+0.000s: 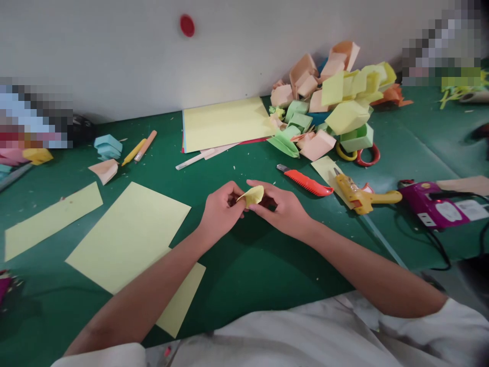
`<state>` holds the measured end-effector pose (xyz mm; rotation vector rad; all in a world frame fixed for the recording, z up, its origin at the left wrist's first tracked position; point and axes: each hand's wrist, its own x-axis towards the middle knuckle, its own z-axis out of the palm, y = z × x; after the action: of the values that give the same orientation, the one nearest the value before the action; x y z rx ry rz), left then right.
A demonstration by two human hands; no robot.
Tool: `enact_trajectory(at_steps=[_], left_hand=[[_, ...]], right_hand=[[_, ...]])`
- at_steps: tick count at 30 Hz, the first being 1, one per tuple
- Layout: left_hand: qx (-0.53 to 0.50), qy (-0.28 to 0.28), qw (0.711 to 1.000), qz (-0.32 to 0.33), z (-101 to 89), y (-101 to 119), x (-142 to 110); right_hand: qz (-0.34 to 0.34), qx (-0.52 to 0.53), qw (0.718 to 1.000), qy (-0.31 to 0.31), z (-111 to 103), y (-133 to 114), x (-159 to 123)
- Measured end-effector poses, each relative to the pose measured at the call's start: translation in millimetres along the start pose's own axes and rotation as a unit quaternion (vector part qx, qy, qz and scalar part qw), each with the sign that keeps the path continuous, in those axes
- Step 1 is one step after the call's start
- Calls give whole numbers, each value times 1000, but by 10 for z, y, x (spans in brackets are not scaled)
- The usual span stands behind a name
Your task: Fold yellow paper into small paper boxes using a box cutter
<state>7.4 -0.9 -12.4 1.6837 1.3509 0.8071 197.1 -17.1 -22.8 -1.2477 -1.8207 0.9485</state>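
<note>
Over the green table, my left hand [223,208] and my right hand [281,208] meet around a small curved piece of yellow paper [253,195]. Both hands are closed on it, thumbs and fingers pinching its two sides. Its lower part is hidden behind my fingers. To the left lie a large pale yellow sheet [130,234] and a narrower yellow strip [53,220]. Another yellow piece [182,303] shows partly under my left forearm. Right of my right hand rests a red utility knife [308,182].
Folded paper pieces [344,97] are heaped at the back right, beside scissors [367,155]. A yellow glue gun [362,196] and a purple power strip [439,204] with cords lie right. Stacked sheets [225,125] touch the wall. Two markers [145,146] lie back left.
</note>
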Motion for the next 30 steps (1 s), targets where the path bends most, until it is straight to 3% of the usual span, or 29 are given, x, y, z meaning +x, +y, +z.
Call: enact_trajectory(at_steps=[7, 14, 23, 30], left_hand=[[4, -34, 999, -1, -9, 15, -39], [33, -49, 997, 42, -49, 37, -54], [-66, -69, 995, -42, 8, 33, -16], [53, -57, 995, 55, -12, 124, -96]], right_hand=[[-14, 37, 999, 2, -4, 24, -13], [-17, 63, 998, 20, -72, -17, -2], [-13, 77, 995, 69, -56, 22, 0], [-2, 4, 993, 116, -77, 3, 29]])
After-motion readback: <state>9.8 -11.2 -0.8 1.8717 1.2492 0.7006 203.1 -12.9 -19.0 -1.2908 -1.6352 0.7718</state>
